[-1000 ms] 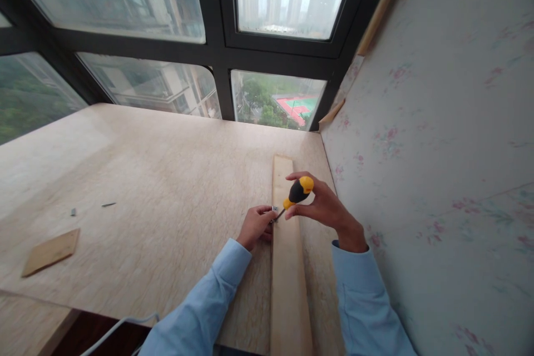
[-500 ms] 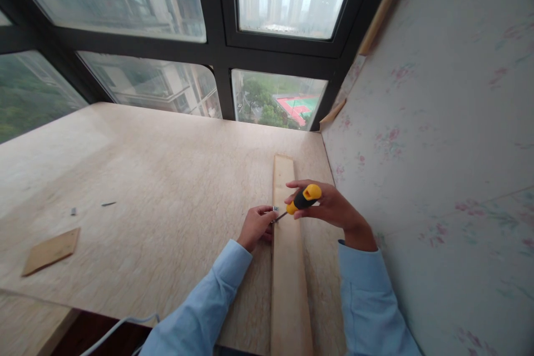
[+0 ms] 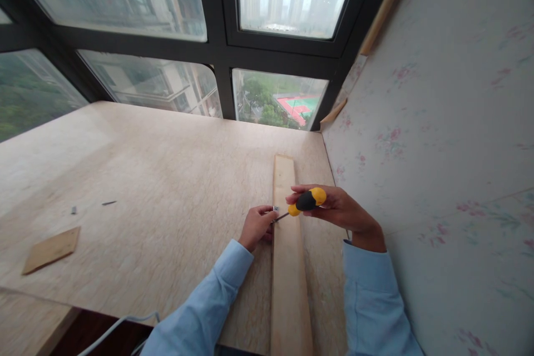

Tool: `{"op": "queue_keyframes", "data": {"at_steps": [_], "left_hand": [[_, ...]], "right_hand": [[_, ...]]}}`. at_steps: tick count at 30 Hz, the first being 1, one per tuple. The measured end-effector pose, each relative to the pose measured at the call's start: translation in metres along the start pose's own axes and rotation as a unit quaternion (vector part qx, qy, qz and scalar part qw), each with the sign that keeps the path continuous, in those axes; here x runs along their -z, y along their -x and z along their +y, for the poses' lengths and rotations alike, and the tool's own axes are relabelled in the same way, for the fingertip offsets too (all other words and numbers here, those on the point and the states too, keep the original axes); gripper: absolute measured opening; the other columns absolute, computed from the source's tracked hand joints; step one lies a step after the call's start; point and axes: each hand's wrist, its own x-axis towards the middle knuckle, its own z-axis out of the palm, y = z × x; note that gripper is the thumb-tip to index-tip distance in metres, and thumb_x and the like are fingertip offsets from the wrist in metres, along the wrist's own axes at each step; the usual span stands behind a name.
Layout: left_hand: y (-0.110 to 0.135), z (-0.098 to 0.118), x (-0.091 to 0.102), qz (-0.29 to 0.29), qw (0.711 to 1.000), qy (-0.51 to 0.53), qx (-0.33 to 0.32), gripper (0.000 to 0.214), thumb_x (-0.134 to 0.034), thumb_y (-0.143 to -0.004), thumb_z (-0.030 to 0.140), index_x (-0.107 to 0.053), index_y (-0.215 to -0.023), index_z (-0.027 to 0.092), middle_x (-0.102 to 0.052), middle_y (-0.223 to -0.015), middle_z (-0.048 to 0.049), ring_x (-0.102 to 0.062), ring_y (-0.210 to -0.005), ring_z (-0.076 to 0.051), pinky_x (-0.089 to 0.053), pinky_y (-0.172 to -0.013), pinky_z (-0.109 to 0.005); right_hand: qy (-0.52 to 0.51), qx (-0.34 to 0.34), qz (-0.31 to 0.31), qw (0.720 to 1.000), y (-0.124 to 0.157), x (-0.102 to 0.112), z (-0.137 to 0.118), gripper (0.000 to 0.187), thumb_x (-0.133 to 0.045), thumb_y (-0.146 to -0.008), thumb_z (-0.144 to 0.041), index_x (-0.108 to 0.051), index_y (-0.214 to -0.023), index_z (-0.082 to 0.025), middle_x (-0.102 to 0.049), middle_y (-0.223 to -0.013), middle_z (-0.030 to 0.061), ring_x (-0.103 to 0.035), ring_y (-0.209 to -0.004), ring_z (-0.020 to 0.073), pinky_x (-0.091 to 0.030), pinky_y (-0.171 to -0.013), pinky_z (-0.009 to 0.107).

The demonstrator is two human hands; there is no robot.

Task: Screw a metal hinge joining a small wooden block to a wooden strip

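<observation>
A long wooden board [image 3: 287, 283] lies lengthwise on the marbled surface before me. My right hand [image 3: 336, 208] grips a yellow-and-black screwdriver [image 3: 307, 200], tilted so that its thin shaft points down and left to the board's left edge. At that edge, my left hand [image 3: 257, 226] pinches a small metal piece [image 3: 276, 209] against the wood with thumb and forefinger. The screwdriver's tip meets the spot right beside the left fingertips. Exactly what sits under the tip is too small to make out.
To the left lie a flat wooden offcut [image 3: 52, 250], a small metal bit [image 3: 74, 210] and a thin dark pointed piece [image 3: 109, 203]. A white cable [image 3: 120, 322] hangs at the near edge. Floral wallpapered wall [image 3: 438, 139] rises close on the right; dark-framed windows [image 3: 217, 55] stand behind.
My right hand and the screwdriver's handle have shifted slightly right, tilting the handle lower. The left hand and the board have stayed in place.
</observation>
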Motion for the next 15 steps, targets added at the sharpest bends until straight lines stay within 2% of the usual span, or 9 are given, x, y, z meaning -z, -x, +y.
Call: {"op": "queue_keyframes", "data": {"at_steps": [2,5,8,10,12,15], "left_hand": [[0.0,0.0,0.0,0.003,1.0,-0.007,0.0,0.031,-0.068,-0.074,0.027,-0.067,-0.101,0.012,-0.066,-0.073,-0.0028,-0.058,-0.044,-0.012,-0.046,-0.039,-0.024],[0.0,0.001,0.0,0.003,1.0,-0.009,-0.002,0.03,-0.066,-0.074,0.026,-0.067,-0.1,0.011,-0.063,-0.069,-0.0012,-0.054,-0.041,-0.011,-0.045,-0.037,-0.023],[0.001,0.001,-0.001,0.003,1.0,-0.007,-0.009,0.029,-0.066,-0.074,0.025,-0.068,-0.099,0.011,-0.062,-0.067,-0.0003,-0.051,-0.039,-0.009,-0.043,-0.036,-0.022],[0.001,0.001,-0.001,0.003,1.0,-0.005,-0.007,0.028,-0.066,-0.074,0.025,-0.068,-0.098,0.011,-0.062,-0.067,-0.0007,-0.052,-0.039,-0.01,-0.043,-0.036,-0.023],[0.001,0.001,-0.001,0.001,1.0,0.0,-0.005,0.028,-0.066,-0.074,0.026,-0.067,-0.097,0.011,-0.063,-0.069,-0.0015,-0.053,-0.039,-0.01,-0.044,-0.037,-0.023],[0.0,0.0,-0.001,0.002,1.0,0.001,-0.004,0.03,-0.066,-0.074,0.026,-0.067,-0.1,0.011,-0.065,-0.073,-0.0029,-0.057,-0.042,-0.012,-0.045,-0.038,-0.024]], "right_hand": [[0.034,0.003,0.03,0.999,-0.004,-0.002,-0.001,0.048,-0.078,-0.078,-0.033,-0.064,-0.121,-0.021,-0.074,-0.108,0.0081,-0.07,-0.101,0.0239,-0.056,-0.092,0.043],[0.129,0.047,0.086,0.987,-0.012,-0.008,-0.003,0.045,-0.086,-0.067,-0.034,-0.069,-0.106,-0.02,-0.073,-0.095,0.0056,-0.069,-0.09,0.0224,-0.056,-0.085,0.039],[0.186,0.072,0.104,0.974,-0.017,-0.011,-0.002,0.049,-0.088,-0.063,-0.034,-0.068,-0.106,-0.022,-0.069,-0.096,0.0049,-0.067,-0.09,0.0217,-0.054,-0.087,0.038],[0.161,0.064,0.072,0.982,-0.016,-0.011,0.0,0.063,-0.089,-0.061,-0.034,-0.063,-0.118,-0.025,-0.068,-0.109,0.0067,-0.066,-0.102,0.0238,-0.053,-0.092,0.04],[0.099,0.048,0.015,0.994,-0.012,-0.009,0.002,0.074,-0.087,-0.066,-0.033,-0.054,-0.133,-0.029,-0.064,-0.127,0.0088,-0.061,-0.118,0.0252,-0.051,-0.099,0.042],[0.008,0.03,-0.045,0.999,-0.007,-0.006,0.004,0.067,-0.073,-0.083,-0.028,-0.043,-0.143,-0.032,-0.06,-0.136,0.0088,-0.056,-0.126,0.0226,-0.047,-0.104,0.044]]}}
